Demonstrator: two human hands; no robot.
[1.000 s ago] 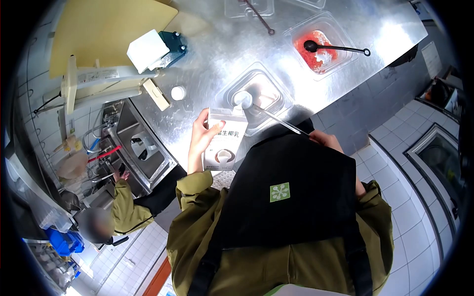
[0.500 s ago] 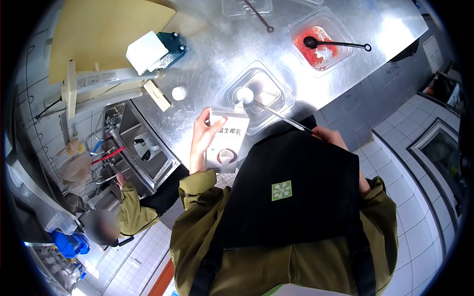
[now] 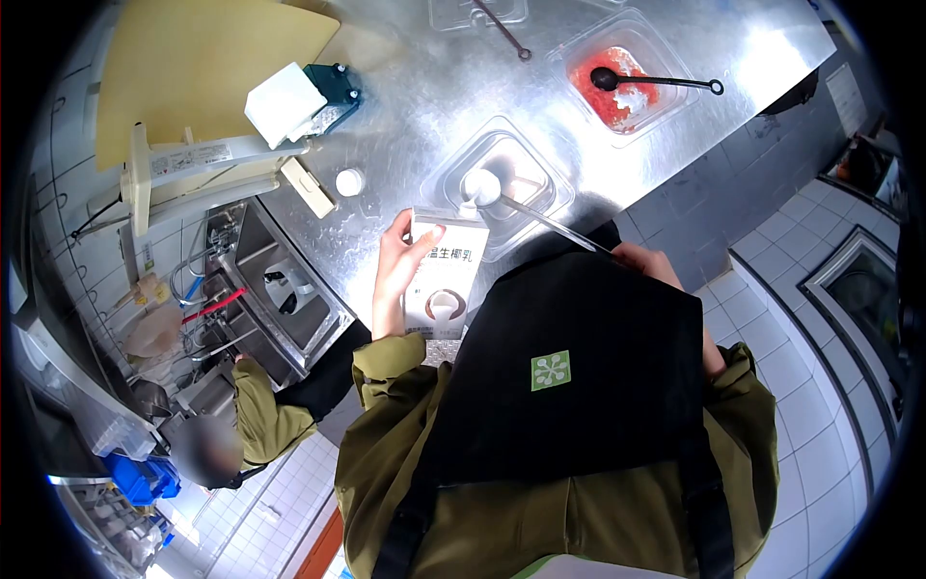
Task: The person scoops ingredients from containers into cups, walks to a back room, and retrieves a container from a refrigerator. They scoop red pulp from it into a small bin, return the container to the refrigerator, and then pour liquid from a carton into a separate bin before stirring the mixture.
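My left hand (image 3: 399, 259) is wrapped round a white carton (image 3: 446, 280) with dark lettering, its top tilted toward a ladle. White liquid shows at the carton's spout and in the ladle's bowl (image 3: 481, 187). The fingers of my right hand (image 3: 648, 265) are closed on the far end of the ladle's long metal handle (image 3: 555, 227). Under the ladle's bowl sits a clear square container (image 3: 554, 193) on the metal table (image 3: 405, 106). A small white cap (image 3: 349, 181) lies left of the container.
A clear container (image 3: 675, 106) of red food holds a black spoon (image 3: 660, 83). Further left are a dark green and white device (image 3: 333, 96), a yellow board (image 3: 203, 68) and a sink (image 3: 323, 314). A co-worker (image 3: 265, 415) stands at the sink.
The co-worker's head and arm have shifted slightly. My hands, the carton and the ladle stay in nearly the same place.
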